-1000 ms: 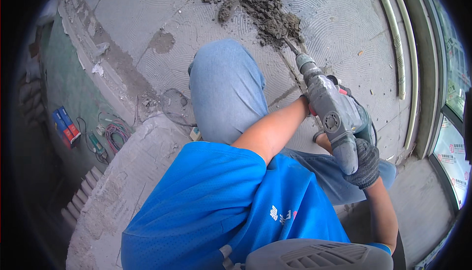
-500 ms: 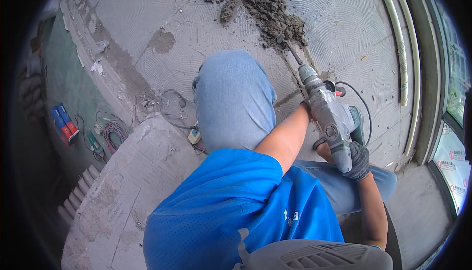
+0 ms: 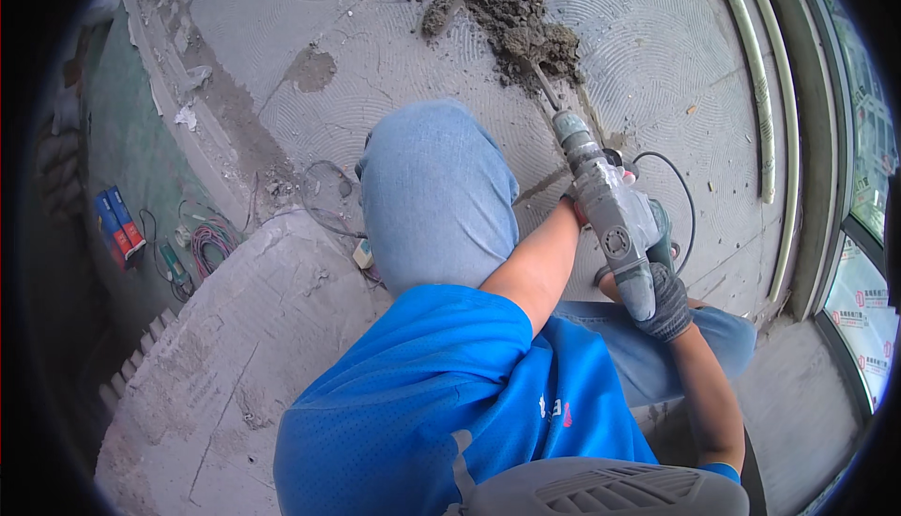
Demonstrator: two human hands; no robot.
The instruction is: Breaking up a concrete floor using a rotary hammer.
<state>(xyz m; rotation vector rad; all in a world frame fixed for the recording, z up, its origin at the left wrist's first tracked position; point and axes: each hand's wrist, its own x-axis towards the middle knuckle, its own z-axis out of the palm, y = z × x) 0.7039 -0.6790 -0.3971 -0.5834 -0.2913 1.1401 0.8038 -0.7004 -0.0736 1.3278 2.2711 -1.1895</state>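
Note:
A dusty grey-green rotary hammer (image 3: 615, 211) slants across the floor in front of me, its chisel bit (image 3: 547, 90) reaching the near edge of a heap of broken mortar (image 3: 535, 42). My right hand (image 3: 668, 304), in a dark knitted glove, is wrapped round the rear grip. At the front of the body, my left hand (image 3: 569, 200) holds the tool from its left side; most of its fingers are hidden beneath the housing. A black cord (image 3: 690, 199) loops out on the right. My denim-covered knee (image 3: 439, 197) is bent left of the tool.
Ridged grey floor (image 3: 657, 56) surrounds the rubble. Pale pipes (image 3: 756, 75) run along the right wall by the window (image 3: 862, 305). On the left are a broken low ledge (image 3: 235, 366), coiled cables (image 3: 214, 244), a green power tool (image 3: 174, 262) and blue-red boxes (image 3: 117, 225).
The hammer has shifted left with both hands. Its bit tip, whose broad end showed at the mortar's edge before, now meets the rubble and is partly hidden.

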